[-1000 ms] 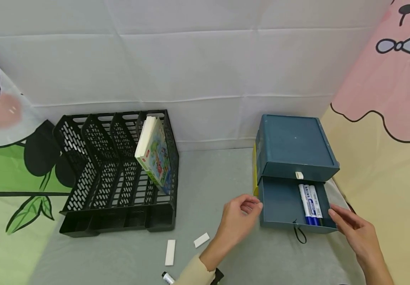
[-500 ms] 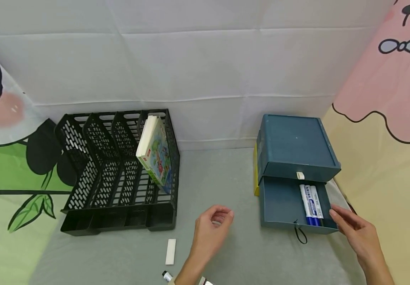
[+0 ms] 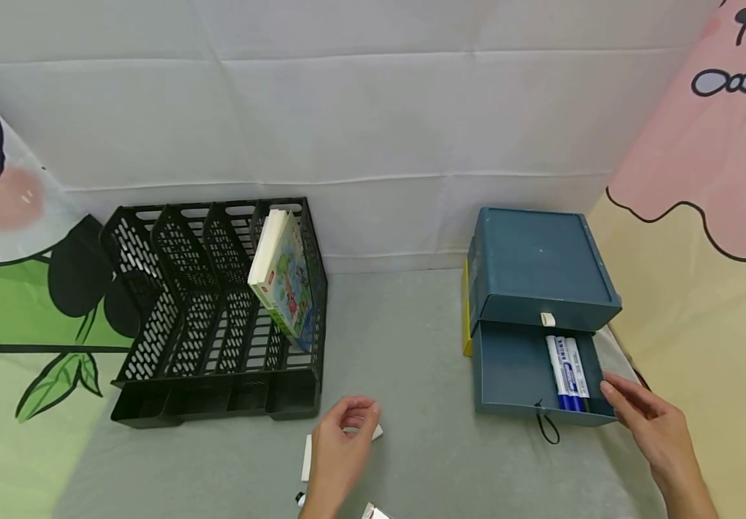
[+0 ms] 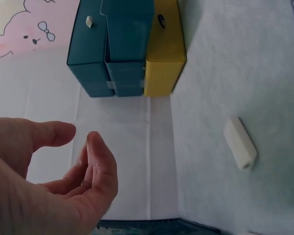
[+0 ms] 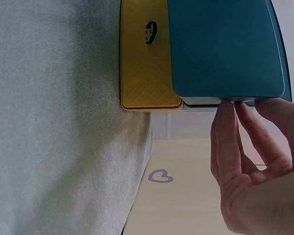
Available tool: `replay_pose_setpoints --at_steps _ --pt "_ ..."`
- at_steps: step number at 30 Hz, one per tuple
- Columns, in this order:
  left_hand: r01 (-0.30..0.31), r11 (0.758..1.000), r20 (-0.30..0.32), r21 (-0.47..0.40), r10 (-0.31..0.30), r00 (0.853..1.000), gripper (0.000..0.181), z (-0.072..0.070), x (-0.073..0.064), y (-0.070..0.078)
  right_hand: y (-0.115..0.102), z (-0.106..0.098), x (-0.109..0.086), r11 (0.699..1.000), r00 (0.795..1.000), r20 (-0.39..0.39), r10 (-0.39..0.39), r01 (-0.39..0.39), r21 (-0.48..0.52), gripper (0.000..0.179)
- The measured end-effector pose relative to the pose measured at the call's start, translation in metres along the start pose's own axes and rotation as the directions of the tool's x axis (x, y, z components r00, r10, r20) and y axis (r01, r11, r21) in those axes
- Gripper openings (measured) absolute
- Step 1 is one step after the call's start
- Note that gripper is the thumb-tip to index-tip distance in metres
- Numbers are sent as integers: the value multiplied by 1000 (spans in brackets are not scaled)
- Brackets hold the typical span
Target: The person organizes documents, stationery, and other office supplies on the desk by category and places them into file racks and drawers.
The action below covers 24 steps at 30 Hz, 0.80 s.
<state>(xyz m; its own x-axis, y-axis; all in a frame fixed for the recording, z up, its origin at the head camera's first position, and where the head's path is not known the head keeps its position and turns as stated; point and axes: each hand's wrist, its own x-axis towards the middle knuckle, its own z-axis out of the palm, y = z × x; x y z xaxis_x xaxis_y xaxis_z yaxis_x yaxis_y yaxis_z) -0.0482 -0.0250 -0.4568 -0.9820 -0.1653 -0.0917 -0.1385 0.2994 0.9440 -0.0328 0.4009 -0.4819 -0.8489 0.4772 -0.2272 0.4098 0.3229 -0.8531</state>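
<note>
My left hand hovers low over the table with loosely curled fingers and holds nothing. In the head view it partly covers two white blocks, one past its fingertips and one at its left. The left wrist view shows a white block lying apart from the hand. My right hand touches the right side of a pulled-out blue drawer; its fingers are nearly straight against the drawer's edge. Several markers with blue and dark caps lie in the drawer.
A closed blue drawer sits above the pulled-out one, over a yellow drawer. At the left stands a black mesh rack with books in its right slot. A dark-capped marker lies near the front edge.
My left hand has moved left and down from beside the drawer to over the white blocks, covering part of them. The right hand stays at the drawer's side.
</note>
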Motion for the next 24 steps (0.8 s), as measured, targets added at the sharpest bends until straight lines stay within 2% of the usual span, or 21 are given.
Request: replay_pose_setpoints --at_steps 6,11,20,24 --pt "76 997 -78 4 -75 994 13 -15 -10 -20 -1 0 0 1000 1000 1 7 -7 -10 60" --pt "162 986 -136 31 -157 978 14 -26 -15 -38 -1 2 0 1000 1000 4 9 -9 -9 61" --pt "345 935 -178 81 -327 928 32 -42 -25 -68 -1 3 -1 1000 1000 5 0 0 3 58" --pt "377 921 -241 95 -346 907 30 -43 -34 -82 -1 3 -1 1000 1000 10 -3 3 15 56"
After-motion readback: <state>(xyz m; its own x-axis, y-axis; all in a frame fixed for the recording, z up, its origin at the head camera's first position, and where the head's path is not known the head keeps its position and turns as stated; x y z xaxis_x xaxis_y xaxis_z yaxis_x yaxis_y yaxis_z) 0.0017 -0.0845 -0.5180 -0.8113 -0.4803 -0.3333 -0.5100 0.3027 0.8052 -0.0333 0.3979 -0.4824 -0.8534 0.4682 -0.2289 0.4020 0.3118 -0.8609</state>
